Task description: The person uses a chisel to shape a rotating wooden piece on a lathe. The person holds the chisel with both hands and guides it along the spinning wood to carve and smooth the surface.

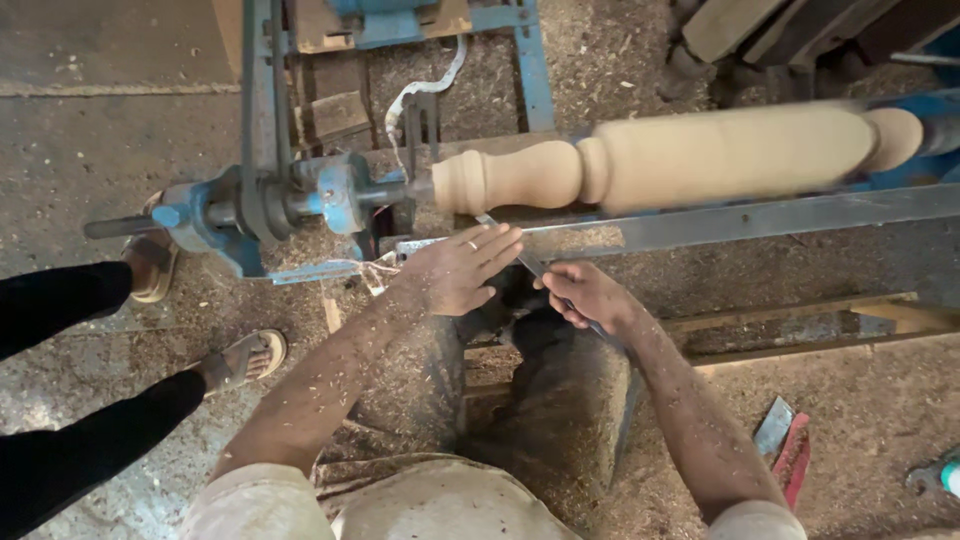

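The turned wooden spindle [680, 155] sits across the lathe at the top of my view, its surface smeared with motion from the bulb at the left end to the knob at the right, and my chisel [525, 255] runs up from below with its tip just under the narrow left end. My right hand [590, 297] is curled tight around the chisel's shank, and my left hand [455, 268] lies flat with fingers spread and nearly straight over the blade where it crosses the grey metal tool rest [740, 220]. The risk I see is a catch: if the edge tips or digs in, the spinning wood could snatch the tool and drag my left fingers, which lie close beneath the work, toward it. The blue tailstock [340, 195] (chipped paint, dusted with shavings) pins the left end; a loose centre there would set the piece wobbling. I can't make out the cutting edge itself, nor whether it touches the wood. The spindle's right end is cut off by the frame, the chisel's handle is hidden under my wrist, and somebody's sandalled feet [240, 358] stand near on the left.
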Demonstrator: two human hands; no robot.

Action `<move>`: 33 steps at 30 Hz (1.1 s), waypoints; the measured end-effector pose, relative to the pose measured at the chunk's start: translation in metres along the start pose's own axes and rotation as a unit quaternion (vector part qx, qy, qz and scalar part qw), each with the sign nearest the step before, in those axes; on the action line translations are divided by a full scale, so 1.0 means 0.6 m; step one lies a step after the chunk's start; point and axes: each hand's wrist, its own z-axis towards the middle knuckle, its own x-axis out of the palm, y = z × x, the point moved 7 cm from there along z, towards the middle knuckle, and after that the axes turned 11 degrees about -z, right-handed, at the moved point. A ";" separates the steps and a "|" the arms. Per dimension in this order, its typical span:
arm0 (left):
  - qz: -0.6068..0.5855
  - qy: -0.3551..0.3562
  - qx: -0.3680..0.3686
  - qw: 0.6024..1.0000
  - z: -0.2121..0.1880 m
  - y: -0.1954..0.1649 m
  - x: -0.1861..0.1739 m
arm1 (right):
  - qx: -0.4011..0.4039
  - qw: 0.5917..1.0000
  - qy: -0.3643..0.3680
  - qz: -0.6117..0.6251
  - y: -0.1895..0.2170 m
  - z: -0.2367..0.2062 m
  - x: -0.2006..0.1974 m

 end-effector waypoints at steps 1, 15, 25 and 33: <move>-0.006 -0.001 0.001 1.000 0.002 0.001 -0.001 | 0.000 1.000 0.003 0.000 -0.001 0.000 -0.003; -0.094 -0.223 -0.206 0.948 0.026 0.088 -0.106 | 0.077 0.899 -0.420 -0.093 -0.265 -0.251 -0.039; -0.059 -0.151 -0.198 0.967 0.080 0.100 -0.142 | 0.144 0.741 -0.595 -0.277 -0.440 -0.410 0.043; -0.069 -0.092 -0.225 0.967 0.133 0.091 -0.140 | 0.140 0.817 -0.499 -0.252 -0.406 -0.358 0.193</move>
